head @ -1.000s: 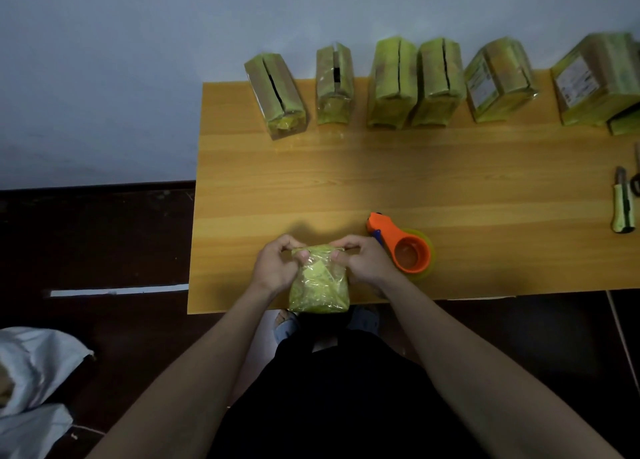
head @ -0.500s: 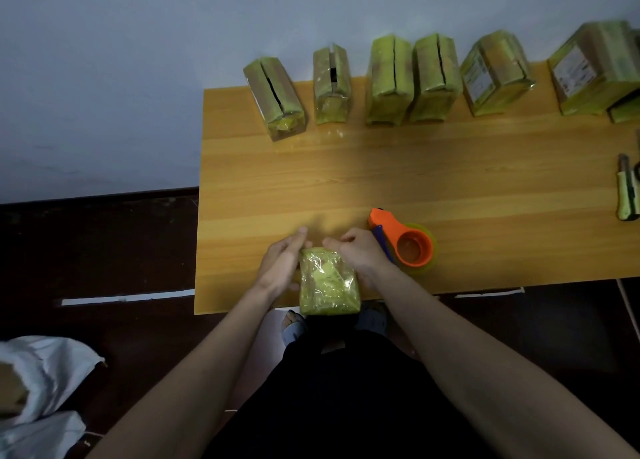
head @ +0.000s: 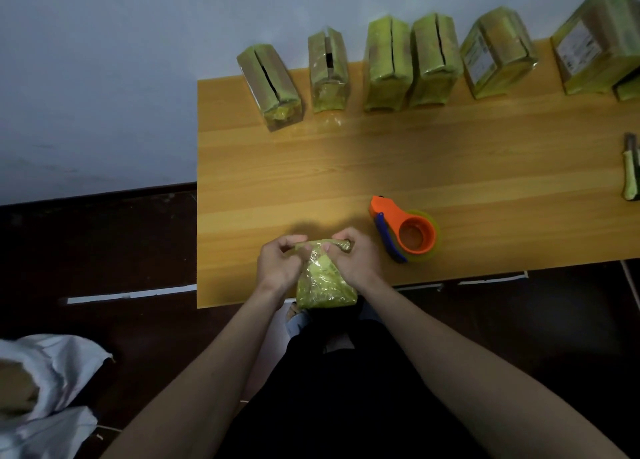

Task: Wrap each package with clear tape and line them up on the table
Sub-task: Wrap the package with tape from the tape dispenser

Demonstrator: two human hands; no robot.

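A small yellow-green package [head: 325,282] in crinkled clear film lies at the near edge of the wooden table [head: 415,167]. My left hand [head: 278,264] pinches its far end from the left. My right hand [head: 353,257] pinches the same end from the right. An orange tape dispenser [head: 407,230] with a roll of clear tape lies just right of my right hand. Several wrapped packages [head: 388,64] stand in a row along the table's far edge against the wall.
A utility knife [head: 631,173] lies at the table's right edge. White sacks [head: 45,382] sit on the dark floor at the lower left. My black-clad legs are below the table's near edge.
Half a second ago my left hand lay flatter beside the package; now both hands curl and pinch its far end. The view has shifted slightly left.
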